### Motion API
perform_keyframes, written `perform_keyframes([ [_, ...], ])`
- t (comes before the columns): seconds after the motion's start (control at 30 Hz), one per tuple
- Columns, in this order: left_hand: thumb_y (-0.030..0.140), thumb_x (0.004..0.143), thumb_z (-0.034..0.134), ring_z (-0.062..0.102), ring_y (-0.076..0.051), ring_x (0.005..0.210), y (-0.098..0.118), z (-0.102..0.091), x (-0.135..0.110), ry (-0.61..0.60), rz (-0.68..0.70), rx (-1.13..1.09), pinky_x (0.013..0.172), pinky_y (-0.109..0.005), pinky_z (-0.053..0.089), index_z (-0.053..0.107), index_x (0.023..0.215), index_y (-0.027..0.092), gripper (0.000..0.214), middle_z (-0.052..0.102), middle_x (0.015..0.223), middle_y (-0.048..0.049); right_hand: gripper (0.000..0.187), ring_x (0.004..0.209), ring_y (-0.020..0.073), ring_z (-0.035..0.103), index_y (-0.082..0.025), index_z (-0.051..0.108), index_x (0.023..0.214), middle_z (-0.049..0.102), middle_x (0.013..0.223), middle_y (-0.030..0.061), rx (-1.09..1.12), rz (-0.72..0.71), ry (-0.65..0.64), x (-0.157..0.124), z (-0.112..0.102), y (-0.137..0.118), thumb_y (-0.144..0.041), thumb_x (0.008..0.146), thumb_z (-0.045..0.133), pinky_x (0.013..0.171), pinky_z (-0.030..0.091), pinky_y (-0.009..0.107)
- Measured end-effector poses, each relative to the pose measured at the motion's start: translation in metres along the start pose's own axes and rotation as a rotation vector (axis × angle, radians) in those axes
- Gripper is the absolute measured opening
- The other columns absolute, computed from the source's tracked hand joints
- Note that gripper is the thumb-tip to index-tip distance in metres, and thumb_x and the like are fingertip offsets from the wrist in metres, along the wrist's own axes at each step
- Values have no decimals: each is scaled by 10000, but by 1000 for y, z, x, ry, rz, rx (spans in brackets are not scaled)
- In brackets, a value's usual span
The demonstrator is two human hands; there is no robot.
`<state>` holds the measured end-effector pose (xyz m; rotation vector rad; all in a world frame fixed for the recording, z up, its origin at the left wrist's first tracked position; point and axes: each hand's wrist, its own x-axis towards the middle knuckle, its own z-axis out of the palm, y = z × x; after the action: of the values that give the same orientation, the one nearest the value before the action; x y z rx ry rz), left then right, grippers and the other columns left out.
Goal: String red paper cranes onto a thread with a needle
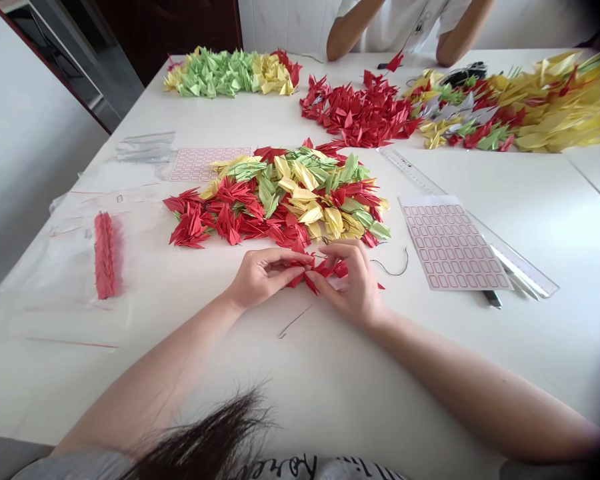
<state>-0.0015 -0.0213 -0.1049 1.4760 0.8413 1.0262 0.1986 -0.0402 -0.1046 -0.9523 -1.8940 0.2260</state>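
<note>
I get bright, diffuse light over the white table (560,213), soft shadow beside the left forearm (165,373), wide-angle stretching, and blurred darkness crowding the far right corner.

Left forearm (177,360) and right forearm (460,363) stretched forward, angled inward | left hand (260,277) pinching | right hand (353,283) curled, fingertip closure hard to tell

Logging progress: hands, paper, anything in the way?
Left hand, right hand on red folded paper. Multicoloured paper pile just beyond. Thin hooked strand nearer, not blocking.
</note>
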Motion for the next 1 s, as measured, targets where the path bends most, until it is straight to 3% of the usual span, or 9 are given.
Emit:
perform_keyframes([
  [0.07,313,822,772,767,-216,909,-2,2,1,76,-6,12,823,-304,646,796,982,168,217,802,1000,-98,198,859,188,619,-204,542,1104,614,999,85,-37,-146,1,3,-6,-10,-148,934,628,702,543,325],
  [0.1,313,815,781,768,-217,929,-3,2,2,104,-2,7,867,-315,643,792,980,167,221,802,1005,-96,135,856,188,616,-196,544,1065,624,974,83,-48,-247,-77,4,-9,-16,-138,953,593,704,534,323],
  [0.2,305,804,797,764,-227,987,-5,3,3,134,-2,-26,944,-346,630,770,1004,155,252,796,1051,-102,116,679,166,540,-165,550,937,621,840,50,-168,-520,-540,1,-14,-36,-102,997,473,597,450,318],
  [0.27,306,804,799,761,-233,1005,-5,3,2,128,-9,-25,948,-360,631,755,1025,152,272,792,1060,-105,136,653,167,507,-159,548,906,599,821,45,-258,-524,-747,-5,-13,-47,-93,990,464,556,390,320],
  [0.33,308,799,805,756,-238,1027,-5,3,2,123,-10,-14,954,-367,629,743,1042,151,296,789,1070,-110,106,673,171,506,-159,539,913,595,859,54,-321,-464,-835,-12,-10,-54,-81,963,486,560,370,317],
  [0.57,285,818,776,748,-251,1054,-5,2,1,89,-11,-36,945,-374,630,703,1084,144,310,770,1131,-136,152,615,174,506,-172,516,813,523,737,25,-499,-451,-787,-23,-13,-63,-25,850,518,541,331,315],
  [0.77,238,810,772,734,-249,1099,-3,3,0,78,-7,-43,940,-354,632,697,1101,145,314,766,1150,-133,186,587,171,490,-179,508,784,490,709,20,-560,-447,-835,-27,-18,-69,6,797,518,516,299,313],
  [0.9,276,769,823,718,-286,1136,-2,4,0,86,-87,-77,921,-375,643,693,1132,146,407,756,1171,-142,193,600,160,470,-186,496,780,505,731,25,-356,-480,-862,-16,-20,-64,-39,903,481,527,346,301],
  [1.0,282,738,850,719,-303,1131,-1,3,0,69,-120,-121,887,-371,654,692,1148,139,462,752,1181,-156,212,654,156,503,-174,530,849,559,796,52,-116,-470,-738,-3,-23,-54,-87,986,393,596,442,292],
])
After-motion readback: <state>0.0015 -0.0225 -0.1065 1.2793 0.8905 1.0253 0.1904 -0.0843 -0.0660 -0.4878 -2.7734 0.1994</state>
